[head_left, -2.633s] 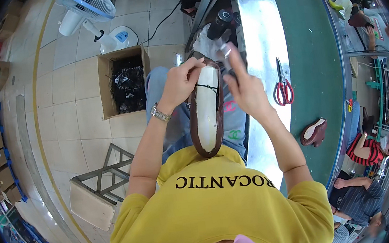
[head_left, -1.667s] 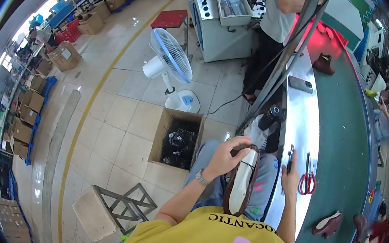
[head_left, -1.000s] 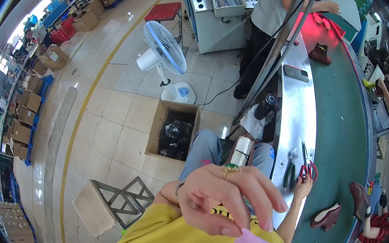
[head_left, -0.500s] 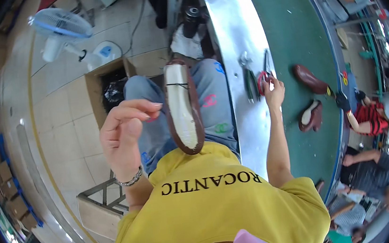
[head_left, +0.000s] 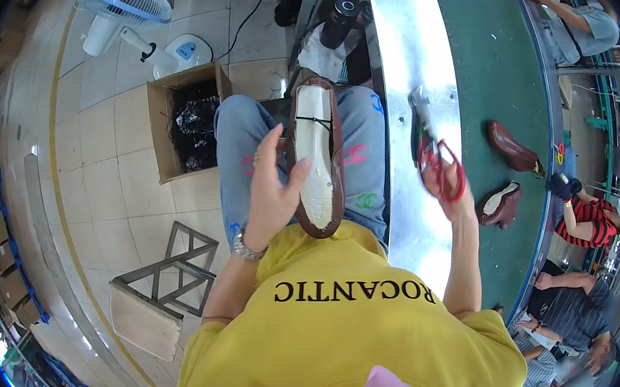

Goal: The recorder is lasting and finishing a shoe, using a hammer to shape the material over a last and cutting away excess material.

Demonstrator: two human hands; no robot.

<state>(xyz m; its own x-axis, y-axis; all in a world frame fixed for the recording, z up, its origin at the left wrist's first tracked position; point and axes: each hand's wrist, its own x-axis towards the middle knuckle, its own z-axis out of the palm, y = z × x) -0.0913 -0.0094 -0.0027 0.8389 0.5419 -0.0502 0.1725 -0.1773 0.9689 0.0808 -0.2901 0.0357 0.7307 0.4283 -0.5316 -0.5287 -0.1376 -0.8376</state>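
Note:
A brown shoe [head_left: 336, 168] rests on my lap, its pale underside [head_left: 315, 166] facing up. A thin black cord [head_left: 314, 120] is tied across that underside. Beside the shoe, my left hand [head_left: 271, 201] has its fingers stretched and apart, with the thumb over the shoe's left edge; I cannot tell if it presses there. My right hand [head_left: 447, 190] holds red-handled scissors [head_left: 461, 177] over the metal ledge, slightly blurred. Partly behind the scissors lie pliers [head_left: 414, 123] with dark handles.
The metal ledge [head_left: 413, 24] runs along my right, with a green conveyor belt [head_left: 494, 76] past it. Two brown shoes [head_left: 509, 146] [head_left: 500, 205] lie on the belt. Co-workers [head_left: 592, 220] sit beyond. To my left are an open carton [head_left: 159, 126], a fan [head_left: 128, 8] and a stool [head_left: 149, 316].
My right hand has lifted the scissors from the ledge and drawn them nearer. My left hand has moved right, onto the shoe's edge, fingers spreading. The whole view has shifted slightly.

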